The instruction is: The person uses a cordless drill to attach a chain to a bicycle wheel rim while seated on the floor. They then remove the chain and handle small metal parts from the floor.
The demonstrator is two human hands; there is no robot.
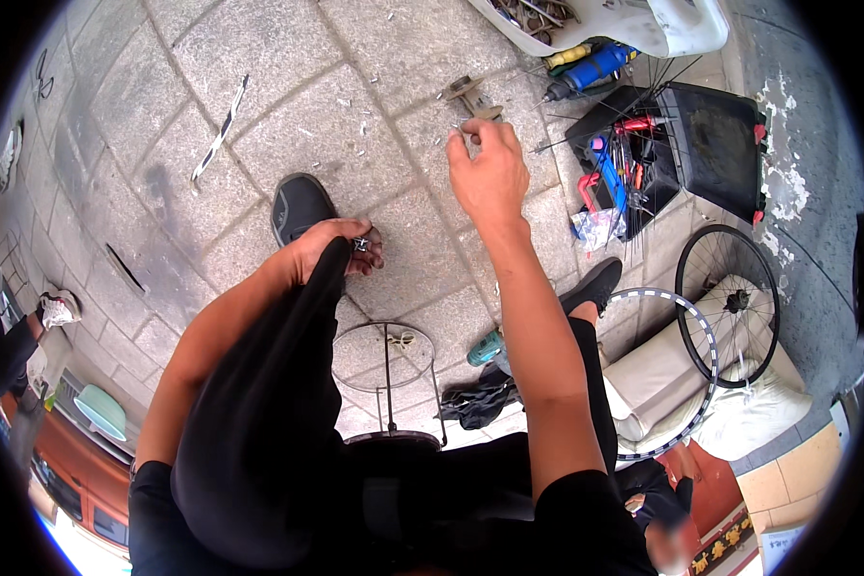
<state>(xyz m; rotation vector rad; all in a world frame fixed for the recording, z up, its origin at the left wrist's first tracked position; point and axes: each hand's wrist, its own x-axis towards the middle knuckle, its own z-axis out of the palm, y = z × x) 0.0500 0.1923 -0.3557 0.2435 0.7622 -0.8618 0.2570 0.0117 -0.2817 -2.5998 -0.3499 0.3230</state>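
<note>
My left hand (341, 245) rests on my left knee, just above my black shoe (298, 204). Its fingers are curled around a small shiny metal part (362, 244). My right hand (490, 168) is stretched forward over the stone paving, with thumb and fingertips pinched on a thin grey metal piece (462, 134) that is too small to identify. Just beyond those fingertips, a metal tool (470, 96) lies on the paving.
An open black toolbox (715, 144) with red and blue tools sits to the right, and a white tub (653, 29) of metal parts behind it. A spoked bicycle wheel (730, 307) and a bare rim (686, 384) lean on white sacks. A wire stand (386, 355) is between my legs.
</note>
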